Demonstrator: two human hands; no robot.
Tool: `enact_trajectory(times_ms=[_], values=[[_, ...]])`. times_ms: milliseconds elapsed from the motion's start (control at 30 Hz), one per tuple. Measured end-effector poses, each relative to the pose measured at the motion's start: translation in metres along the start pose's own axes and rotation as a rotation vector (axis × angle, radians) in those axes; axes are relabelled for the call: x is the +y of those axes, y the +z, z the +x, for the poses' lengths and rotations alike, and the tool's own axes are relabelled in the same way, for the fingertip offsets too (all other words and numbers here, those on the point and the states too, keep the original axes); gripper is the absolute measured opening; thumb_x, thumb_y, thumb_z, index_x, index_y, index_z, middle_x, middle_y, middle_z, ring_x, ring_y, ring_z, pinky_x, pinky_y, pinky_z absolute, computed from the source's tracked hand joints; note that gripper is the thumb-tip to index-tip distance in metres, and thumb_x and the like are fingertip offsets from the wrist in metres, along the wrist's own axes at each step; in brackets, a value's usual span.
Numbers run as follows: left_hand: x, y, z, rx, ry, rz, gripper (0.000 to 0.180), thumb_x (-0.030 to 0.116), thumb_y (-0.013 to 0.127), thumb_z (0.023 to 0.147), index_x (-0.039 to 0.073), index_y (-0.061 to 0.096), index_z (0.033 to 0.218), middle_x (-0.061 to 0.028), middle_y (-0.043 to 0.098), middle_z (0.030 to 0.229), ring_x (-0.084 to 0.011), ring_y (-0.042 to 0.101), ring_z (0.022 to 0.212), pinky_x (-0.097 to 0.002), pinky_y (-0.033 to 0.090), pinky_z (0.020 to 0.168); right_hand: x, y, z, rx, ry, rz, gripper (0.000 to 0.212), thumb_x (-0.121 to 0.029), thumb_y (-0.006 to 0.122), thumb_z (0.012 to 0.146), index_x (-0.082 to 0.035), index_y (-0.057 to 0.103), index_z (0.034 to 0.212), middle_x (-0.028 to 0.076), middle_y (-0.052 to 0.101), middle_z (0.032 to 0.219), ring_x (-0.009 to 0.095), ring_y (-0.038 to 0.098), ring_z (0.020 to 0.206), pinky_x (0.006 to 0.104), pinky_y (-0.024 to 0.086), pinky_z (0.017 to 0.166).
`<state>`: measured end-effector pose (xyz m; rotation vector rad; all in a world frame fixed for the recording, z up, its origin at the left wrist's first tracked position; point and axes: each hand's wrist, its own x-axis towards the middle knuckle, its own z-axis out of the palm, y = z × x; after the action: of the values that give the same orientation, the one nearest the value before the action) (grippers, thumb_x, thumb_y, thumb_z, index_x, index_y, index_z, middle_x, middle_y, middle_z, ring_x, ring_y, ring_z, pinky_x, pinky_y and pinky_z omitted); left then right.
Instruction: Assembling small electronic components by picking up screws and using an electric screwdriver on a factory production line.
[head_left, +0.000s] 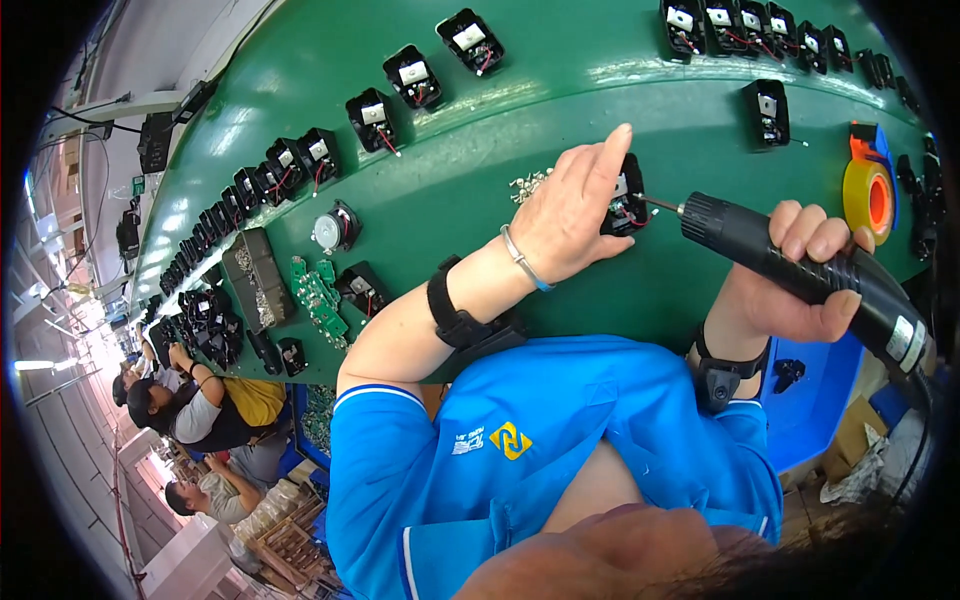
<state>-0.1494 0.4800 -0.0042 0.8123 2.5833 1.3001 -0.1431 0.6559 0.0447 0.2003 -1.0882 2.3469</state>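
My right hand [800,285] is wrapped round a black electric screwdriver [735,228], held nearly level with its bit pointing left. The bit's tip reaches a small black plastic housing [630,200] with a white part and red wire inside. On that housing's left side lies my left hand [570,205], with straight fingers along it and the thumb at its near edge, gripping it against the green table [480,180]. Part of the housing is hidden under the fingers. Just behind my left hand is a small pile of screws [528,186].
Similar housings [372,118] line the table's far side and left. Nearer left are a round speaker [335,228], green circuit boards [318,300] and a dark tray of small parts [255,280]. A tape roll [868,200] stands right, above a blue bin [815,400]. Other people [205,410] sit far left.
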Motion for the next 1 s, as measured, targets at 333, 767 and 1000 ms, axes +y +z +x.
enact_trajectory(times_ms=[333, 767, 1000], values=[[0.004, 0.006, 0.004, 0.039, 0.049, 0.003, 0.098, 0.004, 0.072, 0.045, 0.0, 0.013, 0.123, -0.0181, 0.046, 0.1, -0.0324, 0.045, 0.09, -0.0352, 0.04, 0.076, 0.011, -0.009, -0.003, -0.094, 0.035, -0.096, 0.039, -0.031, 0.048, 0.072, -0.007, 0.043, 0.102, 0.004, 0.047, 0.069, 0.013, 0.041, 0.056, 0.0261, 0.03, 0.051], [0.003, 0.008, 0.005, 0.051, 0.074, -0.008, 0.098, 0.003, 0.071, 0.045, 0.001, 0.014, 0.123, -0.0177, 0.047, 0.099, -0.0325, 0.046, 0.09, -0.0358, 0.04, 0.076, 0.017, -0.009, -0.004, -0.114, 0.044, -0.122, 0.04, -0.033, 0.047, 0.073, -0.008, 0.042, 0.103, 0.003, 0.046, 0.069, 0.013, 0.041, 0.056, 0.0263, 0.031, 0.051], [0.004, 0.007, 0.007, 0.028, 0.139, 0.015, 0.094, 0.005, 0.068, 0.046, -0.001, 0.014, 0.123, -0.0169, 0.045, 0.093, -0.0326, 0.044, 0.088, -0.0352, 0.04, 0.075, 0.018, -0.007, -0.003, -0.261, 0.044, -0.1, 0.039, -0.033, 0.047, 0.073, -0.009, 0.041, 0.104, 0.003, 0.046, 0.071, 0.013, 0.042, 0.056, 0.0263, 0.031, 0.05]])
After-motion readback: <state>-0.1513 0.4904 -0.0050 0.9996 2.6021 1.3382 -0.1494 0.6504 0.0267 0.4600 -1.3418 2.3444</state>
